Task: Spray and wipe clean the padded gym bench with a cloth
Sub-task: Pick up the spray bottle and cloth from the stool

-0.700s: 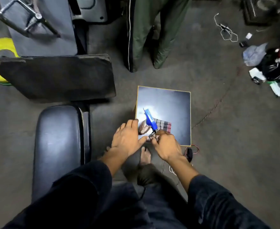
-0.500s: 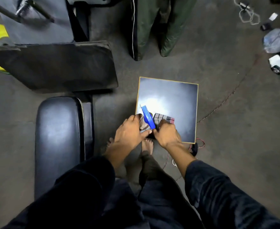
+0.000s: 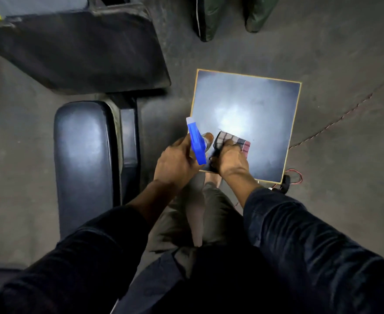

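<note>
A glossy square board (image 3: 254, 105) lies on grey concrete floor (image 3: 333, 211) beside the black padded gym bench (image 3: 82, 159). The left hand (image 3: 177, 162) grips a blue spray bottle (image 3: 196, 143); the right hand (image 3: 230, 160) clutches a checked cloth (image 3: 234, 140)

Single head-worn wide-angle view: looked steeply down, close over both forearms, at floor (image 3: 336, 200) and padded bench (image 3: 82, 155).

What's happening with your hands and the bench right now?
Left hand gripping blue spray bottle. Right hand grabbing checked cloth on small table. Padded bench untouched, nothing blocking it.
</note>
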{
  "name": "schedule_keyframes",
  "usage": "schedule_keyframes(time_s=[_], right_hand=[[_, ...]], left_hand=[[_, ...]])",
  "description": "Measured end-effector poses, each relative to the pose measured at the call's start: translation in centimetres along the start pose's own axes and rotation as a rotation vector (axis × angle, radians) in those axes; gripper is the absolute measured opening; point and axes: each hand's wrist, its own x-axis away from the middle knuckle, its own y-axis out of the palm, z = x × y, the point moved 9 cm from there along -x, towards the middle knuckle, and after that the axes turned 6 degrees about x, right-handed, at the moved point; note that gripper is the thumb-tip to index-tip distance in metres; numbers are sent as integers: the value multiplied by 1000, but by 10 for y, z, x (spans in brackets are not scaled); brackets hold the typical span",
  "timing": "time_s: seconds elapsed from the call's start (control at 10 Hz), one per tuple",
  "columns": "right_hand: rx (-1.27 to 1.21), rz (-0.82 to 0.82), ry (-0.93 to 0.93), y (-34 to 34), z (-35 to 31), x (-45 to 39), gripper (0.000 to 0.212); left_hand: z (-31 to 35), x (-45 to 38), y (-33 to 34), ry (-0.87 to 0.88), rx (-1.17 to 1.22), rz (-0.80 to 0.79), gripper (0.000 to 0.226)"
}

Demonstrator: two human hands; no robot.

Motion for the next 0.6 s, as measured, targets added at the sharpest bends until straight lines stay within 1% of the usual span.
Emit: schedule_keyframes(time_s=[0.1, 0.2, 0.3, 0.4, 0.5, 0.6], right_hand=[[98, 43, -106, 0, -3, -9, 34], [127, 18, -156, -2, -8, -10, 35], [133, 7, -180, -8, -22, 2, 40], [140, 25, -199, -13, -42, 26, 45], [210, 47, -287, -6, -71, 51, 46], [269, 29, -334, 10, -101, 73, 41]], left_hand=[[-7, 2, 0, -31, 82, 88, 46], [-14, 11, 3, -67, 151, 95, 45], [-26, 32, -2, -51, 151, 121, 44], [-61, 60, -9, -132, 238, 212, 41], [-103, 94, -20, -249, 279, 299, 39], [-145, 131, -38, -350, 371, 430, 46]])
